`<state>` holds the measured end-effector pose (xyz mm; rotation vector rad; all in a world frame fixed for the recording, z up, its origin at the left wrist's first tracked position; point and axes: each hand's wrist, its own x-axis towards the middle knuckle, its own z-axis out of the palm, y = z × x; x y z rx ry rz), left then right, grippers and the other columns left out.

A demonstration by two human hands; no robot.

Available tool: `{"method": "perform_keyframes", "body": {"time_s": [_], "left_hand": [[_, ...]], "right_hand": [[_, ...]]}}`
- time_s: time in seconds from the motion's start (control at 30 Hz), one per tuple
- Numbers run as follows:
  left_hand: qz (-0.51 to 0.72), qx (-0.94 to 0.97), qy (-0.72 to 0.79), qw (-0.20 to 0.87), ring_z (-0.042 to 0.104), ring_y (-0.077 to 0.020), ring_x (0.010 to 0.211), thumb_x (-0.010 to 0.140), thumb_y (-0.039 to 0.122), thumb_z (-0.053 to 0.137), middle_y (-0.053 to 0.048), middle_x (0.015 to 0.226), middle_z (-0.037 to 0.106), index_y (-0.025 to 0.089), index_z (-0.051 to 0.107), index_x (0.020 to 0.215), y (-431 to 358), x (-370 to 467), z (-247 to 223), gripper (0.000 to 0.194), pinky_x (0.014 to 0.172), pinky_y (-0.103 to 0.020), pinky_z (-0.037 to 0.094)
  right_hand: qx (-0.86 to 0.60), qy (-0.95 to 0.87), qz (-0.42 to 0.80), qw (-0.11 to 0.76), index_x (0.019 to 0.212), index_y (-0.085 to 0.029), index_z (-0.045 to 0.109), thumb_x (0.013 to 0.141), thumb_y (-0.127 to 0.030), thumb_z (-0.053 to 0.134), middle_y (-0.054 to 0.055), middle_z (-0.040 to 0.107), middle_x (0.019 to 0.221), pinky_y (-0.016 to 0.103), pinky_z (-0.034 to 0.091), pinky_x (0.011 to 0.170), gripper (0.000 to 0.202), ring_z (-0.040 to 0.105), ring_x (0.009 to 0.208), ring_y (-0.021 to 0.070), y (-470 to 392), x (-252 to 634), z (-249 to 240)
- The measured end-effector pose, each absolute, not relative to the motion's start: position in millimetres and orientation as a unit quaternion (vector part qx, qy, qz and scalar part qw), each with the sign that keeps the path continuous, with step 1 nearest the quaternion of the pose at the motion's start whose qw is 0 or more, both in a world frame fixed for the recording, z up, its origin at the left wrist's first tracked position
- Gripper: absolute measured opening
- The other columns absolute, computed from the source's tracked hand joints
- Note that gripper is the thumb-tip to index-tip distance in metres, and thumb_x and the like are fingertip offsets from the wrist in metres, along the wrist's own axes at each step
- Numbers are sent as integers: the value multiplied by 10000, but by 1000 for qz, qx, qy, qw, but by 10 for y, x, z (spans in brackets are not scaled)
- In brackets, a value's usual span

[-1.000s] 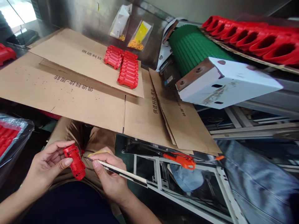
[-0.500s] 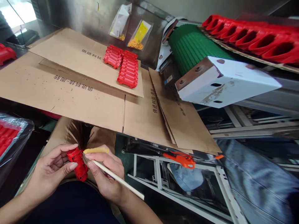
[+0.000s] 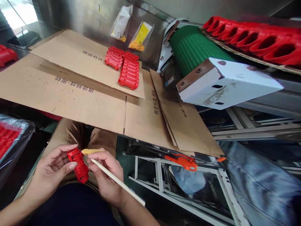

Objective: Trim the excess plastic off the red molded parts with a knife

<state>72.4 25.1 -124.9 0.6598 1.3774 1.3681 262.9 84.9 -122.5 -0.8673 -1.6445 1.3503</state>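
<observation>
My left hand (image 3: 53,169) is closed around a red plastic part (image 3: 79,166), thumb in front and index finger over its upper end. The part is roughly cylindrical, with ribs and cut-outs, and tilts over my lap. A yellow finger cot (image 3: 88,151) covers the index finger of my right hand (image 3: 107,177). That hand pinches a slim cream-coloured stick-like tool (image 3: 117,181), whose rear end slants down to the right across my wrist. The tool's working tip is hidden by the fingers. The covered fingertip is close beside the part's upper right side; contact is unclear.
Cardboard sheets (image 3: 98,108) cover the table, with red parts (image 3: 128,73) in rows on top. Two small bags (image 3: 140,36) lie behind. At right stand a green conveyor roller (image 3: 195,50) and red tubes (image 3: 256,40). An orange air gun (image 3: 183,161) hangs below; a red-filled crate (image 3: 25,125) is left.
The yellow-covered finger and the tool have shifted slightly left, toward the red part's upper end. The red part has turned a little in my left hand.
</observation>
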Motion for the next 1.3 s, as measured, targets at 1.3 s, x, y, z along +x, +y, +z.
{"method": "perform_keyframes", "body": {"time_s": [1.3], "left_hand": [[611, 169, 558, 535, 728, -171, 874, 744, 387, 977, -62, 995, 807, 214, 832, 1098, 323, 764, -1170, 420, 786, -199, 602]], "right_hand": [[-233, -426, 778, 399, 986, -213, 703, 939, -547, 824, 4, 708, 744, 244, 527, 540, 358, 611, 557, 125, 938, 2689, -1344]]}}
